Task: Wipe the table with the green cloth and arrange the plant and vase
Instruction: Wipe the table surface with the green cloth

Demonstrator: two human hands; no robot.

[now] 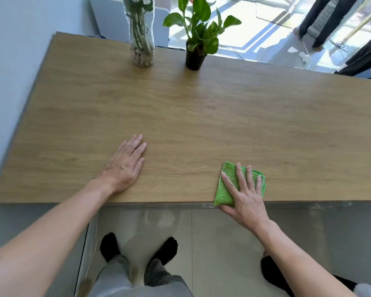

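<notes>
A folded green cloth (pixel 228 185) lies at the near edge of the wooden table (pixel 201 116), right of centre. My right hand (pixel 245 196) presses flat on it with straight, spread fingers. My left hand (pixel 124 163) rests palm down on the bare wood to the left, fingers straight. At the far edge stands a clear glass vase (pixel 141 39) with pebbles in its base and green stems. To its right is a leafy plant in a small black pot (pixel 195 58).
A pale wall runs along the table's left end. Beyond the far edge is a bright glass front, with a person's dark trouser legs (pixel 321 20) at the upper right. A white cable (pixel 93 243) hangs below the near edge, by my feet on the tiled floor.
</notes>
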